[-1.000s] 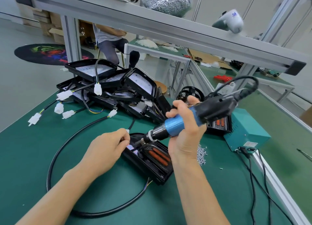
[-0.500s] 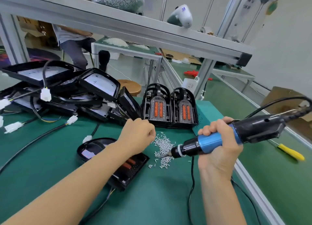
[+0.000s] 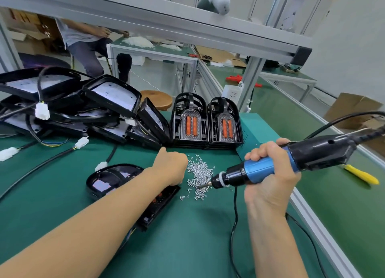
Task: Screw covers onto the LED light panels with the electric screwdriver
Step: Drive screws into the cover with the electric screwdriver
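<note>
Green bench (image 3: 187,236): screws (image 3: 199,173), panels (image 3: 108,177).

Yellow-handled tool (image 3: 361,174) lying on the green table (image 3: 198,236) at the right. Teal box (image 3: 257,129) behind. Wooden stool (image 3: 157,99) and cardboard box (image 3: 352,109) beyond; seated person (image 3: 83,42) in back.

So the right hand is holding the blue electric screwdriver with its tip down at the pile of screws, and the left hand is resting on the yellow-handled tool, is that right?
Not quite. In the head view the left hand is at the edge of the pile of screws, nowhere near the yellow-handled tool, which lies untouched on the far right. The right hand does hold the blue electric screwdriver, tip at the screws.
</note>
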The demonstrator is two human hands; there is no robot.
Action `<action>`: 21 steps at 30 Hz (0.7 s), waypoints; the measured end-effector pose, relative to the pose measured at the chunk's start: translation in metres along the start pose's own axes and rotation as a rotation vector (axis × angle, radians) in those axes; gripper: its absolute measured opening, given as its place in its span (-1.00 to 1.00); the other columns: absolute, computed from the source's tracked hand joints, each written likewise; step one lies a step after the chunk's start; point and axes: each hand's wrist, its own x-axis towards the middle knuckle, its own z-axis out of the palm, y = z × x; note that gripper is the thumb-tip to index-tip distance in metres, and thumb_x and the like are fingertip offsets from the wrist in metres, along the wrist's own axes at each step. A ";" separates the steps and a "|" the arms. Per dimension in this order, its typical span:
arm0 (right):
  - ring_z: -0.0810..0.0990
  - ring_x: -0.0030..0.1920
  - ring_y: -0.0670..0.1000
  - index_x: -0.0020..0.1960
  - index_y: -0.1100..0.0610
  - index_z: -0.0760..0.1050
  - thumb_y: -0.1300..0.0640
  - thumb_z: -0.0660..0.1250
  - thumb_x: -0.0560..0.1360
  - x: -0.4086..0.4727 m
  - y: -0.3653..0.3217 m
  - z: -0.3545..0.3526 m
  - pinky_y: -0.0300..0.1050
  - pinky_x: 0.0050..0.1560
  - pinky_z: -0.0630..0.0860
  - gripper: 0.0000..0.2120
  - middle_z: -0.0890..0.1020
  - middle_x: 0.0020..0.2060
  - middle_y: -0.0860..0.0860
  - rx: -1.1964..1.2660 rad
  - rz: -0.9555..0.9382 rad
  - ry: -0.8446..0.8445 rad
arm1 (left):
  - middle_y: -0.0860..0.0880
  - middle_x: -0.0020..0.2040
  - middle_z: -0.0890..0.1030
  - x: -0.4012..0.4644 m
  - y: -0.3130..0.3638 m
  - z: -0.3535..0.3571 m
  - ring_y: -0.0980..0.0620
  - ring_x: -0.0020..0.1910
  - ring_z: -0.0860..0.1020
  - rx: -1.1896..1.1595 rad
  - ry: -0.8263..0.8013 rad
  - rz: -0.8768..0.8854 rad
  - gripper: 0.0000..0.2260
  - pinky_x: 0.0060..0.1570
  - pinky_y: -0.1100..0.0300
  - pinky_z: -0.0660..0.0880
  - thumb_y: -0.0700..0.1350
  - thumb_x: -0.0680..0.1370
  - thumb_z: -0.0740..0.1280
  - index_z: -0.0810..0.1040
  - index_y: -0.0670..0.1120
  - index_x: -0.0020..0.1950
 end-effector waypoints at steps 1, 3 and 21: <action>0.43 -0.51 -0.02 -0.13 0.12 0.39 0.33 0.29 0.30 0.000 0.001 0.001 -0.19 -0.39 0.45 -0.79 0.43 -0.49 0.00 -0.002 0.000 -0.001 | 0.01 -0.42 0.32 0.001 0.001 0.000 -0.07 -0.35 0.31 0.007 0.001 0.005 -0.71 0.16 0.03 0.24 -0.32 0.41 0.21 0.19 -0.06 -0.39; 0.43 -0.52 -0.03 -0.13 0.13 0.38 0.33 0.29 0.32 -0.001 0.002 0.003 -0.20 -0.40 0.45 -0.80 0.44 -0.50 -0.01 -0.002 -0.002 -0.008 | -0.01 -0.38 0.38 0.001 0.000 0.001 -0.09 -0.31 0.34 -0.018 -0.018 0.011 -0.72 0.18 0.02 0.23 -0.33 0.43 0.18 0.20 -0.06 -0.39; 0.39 -0.50 -0.08 -0.18 0.07 0.36 0.21 0.26 0.33 -0.021 -0.010 0.034 -0.25 -0.34 0.44 -0.88 0.41 -0.49 -0.08 0.227 0.110 -0.074 | -0.02 -0.24 0.58 -0.127 -0.038 -0.008 0.17 -0.29 0.52 -1.217 0.394 -0.090 -0.86 -0.21 0.38 0.43 -0.23 0.49 0.39 0.58 -0.02 -0.23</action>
